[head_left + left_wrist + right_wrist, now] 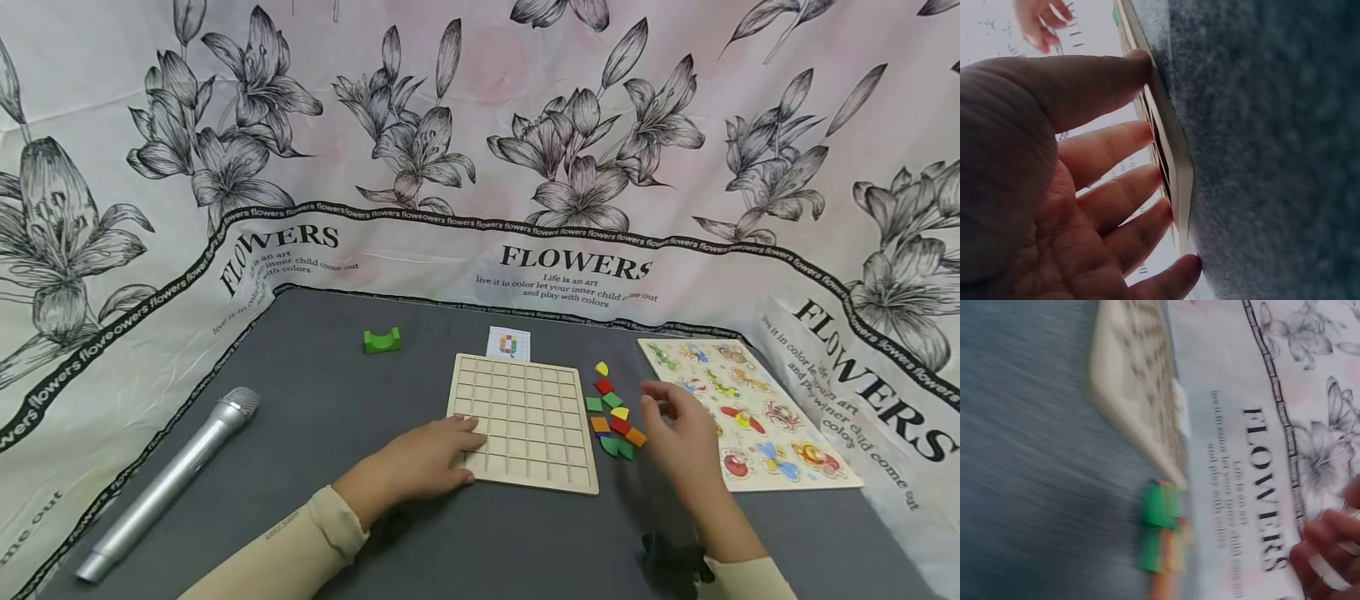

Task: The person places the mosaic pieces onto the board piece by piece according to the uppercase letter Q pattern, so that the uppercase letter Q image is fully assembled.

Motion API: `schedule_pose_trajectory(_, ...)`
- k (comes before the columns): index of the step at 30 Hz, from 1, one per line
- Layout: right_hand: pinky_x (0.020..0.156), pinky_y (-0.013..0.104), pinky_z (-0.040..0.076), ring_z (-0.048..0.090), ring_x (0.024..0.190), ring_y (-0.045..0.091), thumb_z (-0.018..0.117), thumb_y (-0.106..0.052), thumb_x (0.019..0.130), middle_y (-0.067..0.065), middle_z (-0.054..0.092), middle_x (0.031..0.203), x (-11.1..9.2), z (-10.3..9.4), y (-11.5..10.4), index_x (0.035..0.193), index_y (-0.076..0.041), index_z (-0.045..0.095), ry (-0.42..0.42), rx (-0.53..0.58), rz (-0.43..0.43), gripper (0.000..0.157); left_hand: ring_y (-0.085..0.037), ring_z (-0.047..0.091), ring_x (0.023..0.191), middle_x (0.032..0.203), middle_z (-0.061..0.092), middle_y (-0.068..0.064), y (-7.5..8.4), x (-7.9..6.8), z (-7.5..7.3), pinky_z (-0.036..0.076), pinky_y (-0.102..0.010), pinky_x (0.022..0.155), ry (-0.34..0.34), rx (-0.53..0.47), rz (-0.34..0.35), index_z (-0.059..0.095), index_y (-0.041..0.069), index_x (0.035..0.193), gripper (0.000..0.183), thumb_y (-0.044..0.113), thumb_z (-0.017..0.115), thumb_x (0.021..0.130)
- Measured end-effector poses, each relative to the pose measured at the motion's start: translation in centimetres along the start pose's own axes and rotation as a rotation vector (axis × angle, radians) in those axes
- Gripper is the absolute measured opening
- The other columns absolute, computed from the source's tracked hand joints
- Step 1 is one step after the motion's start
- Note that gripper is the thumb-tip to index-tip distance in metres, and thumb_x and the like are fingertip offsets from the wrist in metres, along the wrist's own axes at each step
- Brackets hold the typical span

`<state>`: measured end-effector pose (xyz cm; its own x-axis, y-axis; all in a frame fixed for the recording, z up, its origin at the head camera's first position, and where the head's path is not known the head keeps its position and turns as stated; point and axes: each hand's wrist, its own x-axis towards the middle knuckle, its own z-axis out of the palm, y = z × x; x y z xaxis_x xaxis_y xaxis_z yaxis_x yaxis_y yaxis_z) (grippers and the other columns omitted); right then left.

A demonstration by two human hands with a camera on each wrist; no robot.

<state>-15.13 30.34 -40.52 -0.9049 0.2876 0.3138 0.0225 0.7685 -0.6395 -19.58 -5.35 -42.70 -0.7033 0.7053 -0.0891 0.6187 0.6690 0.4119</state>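
A wooden grid board (525, 421) with square cells lies on the dark grey table. My left hand (423, 458) rests on its left edge; in the left wrist view the thumb and straight fingers (1116, 147) touch the board's side (1175, 156). To the right of the board lies a loose group of coloured pieces (615, 423) in red, green, yellow and orange. My right hand (682, 433) hovers beside them, fingers loosely bent, with nothing seen in it. In the right wrist view, blurred green pieces (1161, 506) lie near the board's corner.
A small card (508, 343) with a coloured letter-like pattern lies behind the board. A wooden animal puzzle (780, 417) is at the right. A green arch-shaped block (382, 340) sits at the back left, and a silver microphone (168, 483) lies at the left.
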Motion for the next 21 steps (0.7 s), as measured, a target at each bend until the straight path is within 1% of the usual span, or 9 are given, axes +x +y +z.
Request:
schedule_pose_trajectory(2, 0.086, 0.036, 0.060, 0.068, 0.115, 0.039, 0.056, -0.027, 0.112, 0.024, 0.071, 0.134, 2.6, -0.3, -0.1, 0.139, -0.001, 0.069, -0.113, -0.024, 0.053, 0.040, -0.032, 0.040, 0.163, 0.170, 0.048, -0.013, -0.1, -0.2, -0.1, 0.036, -0.053, 0.132, 0.001, -0.013, 0.000, 0.062, 0.013, 0.156, 0.057, 0.024, 0.077, 0.103)
schedule_pose_trajectory(3, 0.088, 0.044, 0.062, 0.068, 0.118, 0.042, 0.055, -0.029, 0.113, 0.026, 0.069, 0.137, 4.1, -0.3, 0.0, 0.141, 0.000, 0.068, -0.179, -0.047, 0.076, 0.042, -0.033, 0.039, 0.163, 0.171, 0.048, -0.014, -0.1, -0.3, -0.1, 0.036, -0.054, 0.132, 0.002, -0.024, 0.002, 0.062, 0.012, 0.156, 0.057, 0.024, 0.077, 0.103)
schedule_pose_trajectory(6, 0.100, 0.059, 0.059, 0.063, 0.125, 0.047, 0.054, -0.029, 0.113, 0.032, 0.063, 0.143, 8.3, 0.4, 0.7, 0.142, 0.005, 0.065, -0.340, -0.127, 0.128, 0.046, -0.033, 0.037, 0.164, 0.171, 0.047, -0.014, -0.2, -0.4, 0.0, 0.035, -0.058, 0.132, -0.004, -0.059, 0.011, 0.061, 0.011, 0.156, 0.057, 0.023, 0.077, 0.103)
schedule_pose_trajectory(8, 0.101, 0.060, 0.058, 0.064, 0.123, 0.048, 0.055, -0.030, 0.112, 0.034, 0.063, 0.143, 10.6, 1.6, 1.5, 0.138, 0.009, 0.066, -0.426, -0.173, 0.145, 0.048, -0.033, 0.037, 0.164, 0.171, 0.047, -0.014, -0.4, -0.5, 0.1, 0.035, -0.059, 0.131, -0.006, -0.072, 0.009, 0.062, 0.011, 0.156, 0.057, 0.023, 0.078, 0.102)
schedule_pose_trajectory(11, 0.095, 0.055, 0.061, 0.069, 0.113, 0.044, 0.059, -0.035, 0.110, 0.033, 0.069, 0.133, 12.2, 3.5, 2.5, 0.132, 0.012, 0.070, -0.519, -0.225, 0.178, 0.053, -0.031, 0.037, 0.164, 0.172, 0.047, -0.012, -0.6, -0.5, 0.4, 0.035, -0.059, 0.131, -0.012, -0.074, 0.002, 0.063, 0.013, 0.156, 0.058, 0.024, 0.079, 0.101)
schedule_pose_trajectory(13, 0.089, 0.052, 0.062, 0.071, 0.105, 0.040, 0.063, -0.039, 0.109, 0.031, 0.072, 0.124, 12.6, 4.5, 2.9, 0.129, 0.013, 0.071, -0.535, -0.251, 0.193, 0.056, -0.030, 0.037, 0.164, 0.172, 0.047, -0.010, -0.7, -0.5, 0.5, 0.035, -0.058, 0.131, -0.011, -0.066, 0.000, 0.062, 0.014, 0.156, 0.058, 0.025, 0.079, 0.102)
schedule_pose_trajectory(15, 0.082, 0.048, 0.061, 0.071, 0.098, 0.036, 0.065, -0.040, 0.107, 0.027, 0.073, 0.115, 12.5, 5.3, 3.0, 0.125, 0.012, 0.072, -0.518, -0.267, 0.209, 0.055, -0.029, 0.038, 0.164, 0.172, 0.047, -0.010, -0.7, -0.4, 0.5, 0.036, -0.058, 0.131, -0.009, -0.055, 0.004, 0.062, 0.015, 0.156, 0.058, 0.025, 0.080, 0.101)
schedule_pose_trajectory(18, 0.072, 0.043, 0.057, 0.068, 0.083, 0.030, 0.067, -0.038, 0.106, 0.018, 0.071, 0.095, 12.2, 6.0, 2.6, 0.104, 0.006, 0.073, -0.455, -0.283, 0.216, 0.045, -0.029, 0.038, 0.164, 0.172, 0.047, -0.010, -0.6, -0.3, 0.5, 0.037, -0.057, 0.131, -0.008, -0.033, 0.005, 0.062, 0.016, 0.157, 0.059, 0.026, 0.079, 0.102)
schedule_pose_trajectory(21, 0.068, 0.039, 0.053, 0.065, 0.078, 0.027, 0.068, -0.037, 0.106, 0.014, 0.069, 0.088, 12.5, 6.3, 2.0, 0.094, 0.000, 0.070, -0.424, -0.294, 0.218, 0.039, -0.028, 0.038, 0.164, 0.172, 0.046, -0.010, -0.6, -0.3, 0.2, 0.036, -0.056, 0.131, -0.006, -0.013, 0.000, 0.061, 0.016, 0.157, 0.059, 0.027, 0.079, 0.102)
